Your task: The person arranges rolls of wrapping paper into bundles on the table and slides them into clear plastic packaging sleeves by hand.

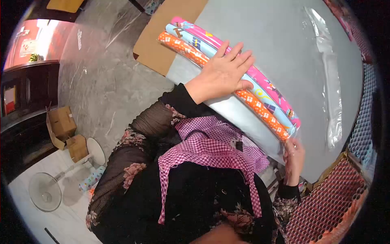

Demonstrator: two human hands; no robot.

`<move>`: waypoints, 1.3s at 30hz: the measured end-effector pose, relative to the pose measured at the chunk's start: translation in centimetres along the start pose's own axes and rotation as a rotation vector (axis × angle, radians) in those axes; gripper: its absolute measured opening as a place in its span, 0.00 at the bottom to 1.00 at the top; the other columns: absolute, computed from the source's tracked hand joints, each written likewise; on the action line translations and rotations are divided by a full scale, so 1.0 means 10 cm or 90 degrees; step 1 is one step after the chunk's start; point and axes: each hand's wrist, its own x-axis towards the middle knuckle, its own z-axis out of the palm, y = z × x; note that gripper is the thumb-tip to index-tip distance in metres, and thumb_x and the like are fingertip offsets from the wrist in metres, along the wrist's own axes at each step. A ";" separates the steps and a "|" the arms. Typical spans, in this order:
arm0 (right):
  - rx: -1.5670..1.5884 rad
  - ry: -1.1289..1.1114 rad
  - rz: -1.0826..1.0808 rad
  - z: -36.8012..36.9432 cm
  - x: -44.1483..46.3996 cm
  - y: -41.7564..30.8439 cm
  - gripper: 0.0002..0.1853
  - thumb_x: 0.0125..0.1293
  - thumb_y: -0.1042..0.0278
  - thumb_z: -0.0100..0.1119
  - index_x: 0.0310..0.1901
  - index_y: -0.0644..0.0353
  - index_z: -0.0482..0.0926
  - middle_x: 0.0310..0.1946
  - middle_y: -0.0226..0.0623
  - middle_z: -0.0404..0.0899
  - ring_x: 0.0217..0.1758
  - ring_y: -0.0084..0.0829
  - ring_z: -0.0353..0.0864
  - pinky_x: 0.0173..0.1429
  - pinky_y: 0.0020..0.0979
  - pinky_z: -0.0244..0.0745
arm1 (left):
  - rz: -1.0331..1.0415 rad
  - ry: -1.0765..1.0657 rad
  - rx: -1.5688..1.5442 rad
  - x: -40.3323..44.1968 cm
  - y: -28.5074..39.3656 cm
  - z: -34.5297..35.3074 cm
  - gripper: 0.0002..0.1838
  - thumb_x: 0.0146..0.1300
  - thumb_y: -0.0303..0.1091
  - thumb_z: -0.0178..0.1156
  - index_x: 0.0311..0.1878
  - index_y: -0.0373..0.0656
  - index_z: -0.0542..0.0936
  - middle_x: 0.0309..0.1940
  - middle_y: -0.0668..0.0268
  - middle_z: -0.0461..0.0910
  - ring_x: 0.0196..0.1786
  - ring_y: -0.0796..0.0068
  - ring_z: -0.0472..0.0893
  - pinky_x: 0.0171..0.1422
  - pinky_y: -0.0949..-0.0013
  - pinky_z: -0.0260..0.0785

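Three rolls of printed paper lie side by side, slanting across the grey work surface: an orange roll nearest the body, a light blue roll in the middle and a pink roll beyond. Clear film seems to cover them. My left hand rests flat across the rolls near their middle, fingers spread. At the lower right end of the rolls is my right hand, its fingers bent at the film by the orange roll's end; what they grip is too blurred to tell.
Brown cardboard lies under the rolls' upper left end. A strip of clear plastic is on the surface at right. Stacked rolls fill a box at lower right. Open cartons and a white spool stand are at left.
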 end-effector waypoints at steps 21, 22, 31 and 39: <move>-0.040 -0.008 0.059 0.00 -0.07 -0.03 0.17 0.68 0.55 0.64 0.46 0.63 0.80 0.18 0.19 0.65 0.13 0.12 0.57 0.17 0.19 0.49 | -0.031 -0.087 0.004 0.00 0.05 -0.03 0.36 0.66 0.58 0.54 0.68 0.40 0.71 0.71 0.57 0.68 0.75 0.50 0.63 0.79 0.42 0.47; -0.083 0.000 0.092 0.03 -0.07 -0.11 0.16 0.67 0.56 0.64 0.45 0.62 0.81 0.18 0.18 0.65 0.14 0.12 0.58 0.17 0.19 0.49 | -0.037 -0.097 0.015 0.02 0.03 0.00 0.36 0.67 0.58 0.53 0.69 0.41 0.70 0.72 0.57 0.68 0.75 0.50 0.63 0.79 0.42 0.47; 0.060 -0.102 0.068 0.00 -0.06 -0.05 0.15 0.67 0.60 0.65 0.45 0.65 0.83 0.17 0.19 0.67 0.14 0.11 0.59 0.17 0.17 0.50 | 0.035 -0.065 0.084 0.04 -0.04 -0.01 0.36 0.65 0.55 0.58 0.71 0.43 0.68 0.71 0.63 0.68 0.74 0.52 0.64 0.77 0.43 0.49; 0.117 -0.063 0.016 0.06 -0.06 -0.04 0.13 0.65 0.63 0.66 0.42 0.66 0.82 0.16 0.20 0.66 0.14 0.12 0.57 0.18 0.20 0.51 | 0.011 -0.105 0.091 0.04 0.00 -0.01 0.38 0.65 0.56 0.58 0.72 0.43 0.67 0.73 0.61 0.66 0.76 0.52 0.62 0.79 0.43 0.46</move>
